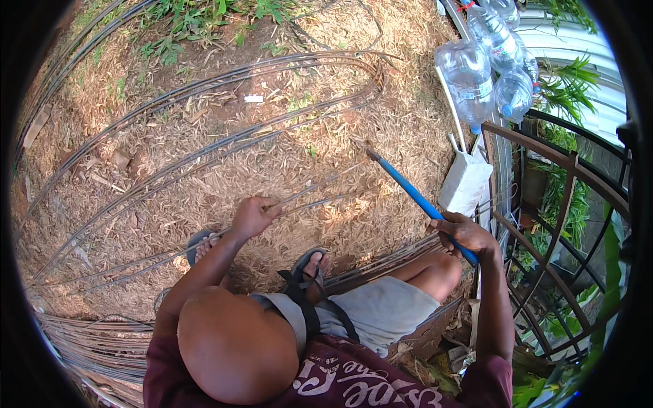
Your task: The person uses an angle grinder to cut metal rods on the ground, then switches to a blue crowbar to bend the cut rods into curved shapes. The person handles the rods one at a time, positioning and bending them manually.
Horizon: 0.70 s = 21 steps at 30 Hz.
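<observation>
My left hand (pixel 255 216) is closed round a thin metal rod (pixel 309 187), thumb and fingers pinching it from the side. The rod slants up to the right. My right hand (pixel 466 234) grips the lower part of a long blue-handled tool (pixel 415 190), which tilts up to the left. The tool's dark metal head (pixel 372 154) lies at or very close to the rod's far end; I cannot tell whether they touch. A second rod (pixel 333 200) runs just below the held one.
Long bent metal rods (pixel 204 85) loop over dry, straw-covered ground. More rods (pixel 95 336) lie in a bundle at lower left. Plastic bottles (pixel 466 81) and a white block (pixel 466 180) are at right, beside a rusty metal lattice (pixel 564 204). My sandalled foot (pixel 313 265) is below the rods.
</observation>
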Each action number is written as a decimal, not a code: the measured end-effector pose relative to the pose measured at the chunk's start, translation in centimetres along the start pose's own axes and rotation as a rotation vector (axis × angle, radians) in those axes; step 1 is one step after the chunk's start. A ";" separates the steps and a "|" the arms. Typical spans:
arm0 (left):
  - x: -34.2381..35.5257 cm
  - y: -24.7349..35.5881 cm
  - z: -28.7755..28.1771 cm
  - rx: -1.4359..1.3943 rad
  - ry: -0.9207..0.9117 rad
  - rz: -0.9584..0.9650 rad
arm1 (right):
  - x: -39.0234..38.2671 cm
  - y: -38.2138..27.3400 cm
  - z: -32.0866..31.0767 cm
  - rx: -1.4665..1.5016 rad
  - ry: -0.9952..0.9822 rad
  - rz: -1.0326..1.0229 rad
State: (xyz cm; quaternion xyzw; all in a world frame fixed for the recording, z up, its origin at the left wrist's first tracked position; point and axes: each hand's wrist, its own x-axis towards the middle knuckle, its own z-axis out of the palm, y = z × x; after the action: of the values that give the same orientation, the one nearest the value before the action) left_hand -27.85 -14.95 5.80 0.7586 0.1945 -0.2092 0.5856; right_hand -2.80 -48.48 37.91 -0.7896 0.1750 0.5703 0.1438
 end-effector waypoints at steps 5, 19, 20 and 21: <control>2.6 1.4 -0.2 -0.157 -0.237 -0.183 | 1.0 1.6 1.9 0.304 -0.020 0.025; 3.7 11.5 -7.5 0.174 -0.014 -0.094 | -7.5 -2.2 8.0 0.389 0.210 -0.170; 3.0 12.2 -7.3 0.183 -0.031 -0.136 | -7.9 -1.7 8.8 0.401 0.200 -0.171; 2.5 12.7 -7.2 0.179 -0.031 -0.146 | -8.2 -1.1 9.9 0.417 0.191 -0.163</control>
State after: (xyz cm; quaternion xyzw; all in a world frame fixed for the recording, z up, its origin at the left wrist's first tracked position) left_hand -18.28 -10.85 16.30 0.7883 0.2204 -0.2796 0.5019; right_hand -13.10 -42.30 42.68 -0.8047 0.2374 0.4309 0.3322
